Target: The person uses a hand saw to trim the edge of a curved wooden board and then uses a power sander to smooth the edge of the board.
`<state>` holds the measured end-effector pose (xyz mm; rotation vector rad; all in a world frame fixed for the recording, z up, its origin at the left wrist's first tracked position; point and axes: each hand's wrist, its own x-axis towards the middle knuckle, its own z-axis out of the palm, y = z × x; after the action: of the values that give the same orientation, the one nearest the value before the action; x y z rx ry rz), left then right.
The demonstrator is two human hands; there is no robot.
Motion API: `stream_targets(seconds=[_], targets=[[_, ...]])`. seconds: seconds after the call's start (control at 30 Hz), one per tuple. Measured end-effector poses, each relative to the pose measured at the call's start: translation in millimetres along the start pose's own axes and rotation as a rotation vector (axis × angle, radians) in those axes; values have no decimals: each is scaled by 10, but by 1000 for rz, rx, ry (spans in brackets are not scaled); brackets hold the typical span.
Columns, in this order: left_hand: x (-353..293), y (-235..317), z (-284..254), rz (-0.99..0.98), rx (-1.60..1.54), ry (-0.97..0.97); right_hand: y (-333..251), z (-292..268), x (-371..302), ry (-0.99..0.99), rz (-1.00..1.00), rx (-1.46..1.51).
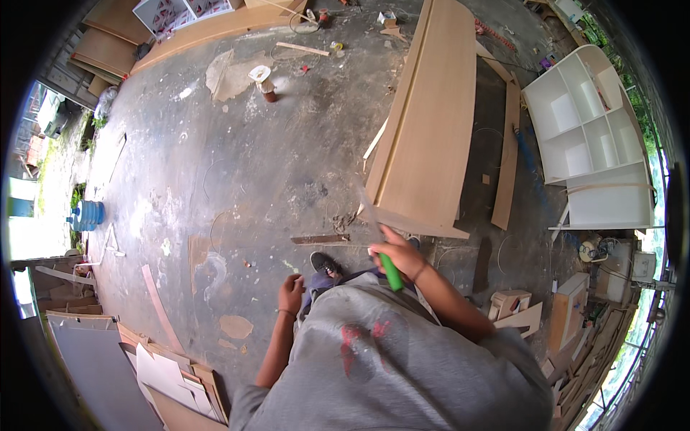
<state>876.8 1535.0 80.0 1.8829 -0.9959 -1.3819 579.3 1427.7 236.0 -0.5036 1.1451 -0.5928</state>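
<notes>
Green-handled tool, blade blurred, at near end of long wooden piece, contact unclear. Right hand gripping green handle. Left hand well apart at left, fingers curled; cannot tell if holding anything. Dark strip on floor between. White shelf unit far right; blue jug left.

"What do we wear on top?"
"We have a loose grey shirt with short sleeves, red stains and darker patches."
"Below?"
"Bluish-purple trousers, a dark shoe."
"Our wrists?"
"Thin bands, behind our left hand and right hand alike."
</notes>
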Motion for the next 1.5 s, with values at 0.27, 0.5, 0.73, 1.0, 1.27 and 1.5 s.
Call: stream_targets(seconds=[0.27,0.5,0.73,1.0,1.27,1.5], targets=[[-689,-852,-847,-468,-336,256,1371,1026,2749,-222,562,-198],[-1420,-926,-1031,-581,-165,445,2482,2476,3558,-488,255,-1593],[-679,-1118,-1455,-888,20,433,2904,2591,4033,-972,445,-1320],[1205,-542,-2077,-895,74,284,561,1126,4484,-416,526,-288],[3372,64,-2364,-742,82,97,-2447,-292,4745,300,156,-136],[5607,1002,-2265,-637,25,-75,-2588,-436,5710,443,355,-6]])
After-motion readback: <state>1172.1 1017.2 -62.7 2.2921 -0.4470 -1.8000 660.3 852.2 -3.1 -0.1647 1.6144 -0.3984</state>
